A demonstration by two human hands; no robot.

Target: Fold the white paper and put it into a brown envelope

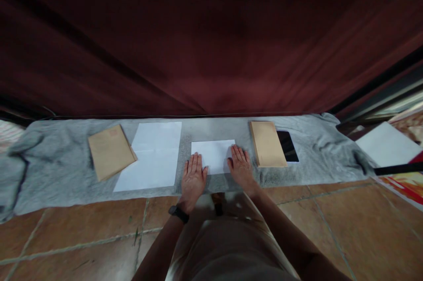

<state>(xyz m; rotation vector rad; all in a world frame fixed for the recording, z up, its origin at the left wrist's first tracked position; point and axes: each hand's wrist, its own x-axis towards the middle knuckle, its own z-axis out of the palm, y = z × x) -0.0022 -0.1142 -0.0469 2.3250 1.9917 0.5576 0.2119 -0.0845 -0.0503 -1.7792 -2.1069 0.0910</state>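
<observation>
Left hand (194,179) and right hand (240,166), grips uncurled, are lying over 2 edges of a white paper rectangle (216,157) on fuzzy gray cloth (214,130).

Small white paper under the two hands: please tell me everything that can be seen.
The small white rectangular paper lies flat on the grey, soft-looking cloth, its longer sides running left to right. Its visible face looks plain; folding is unclear. The left hand covers part of its left edge, the right hand part of its right edge.
</observation>
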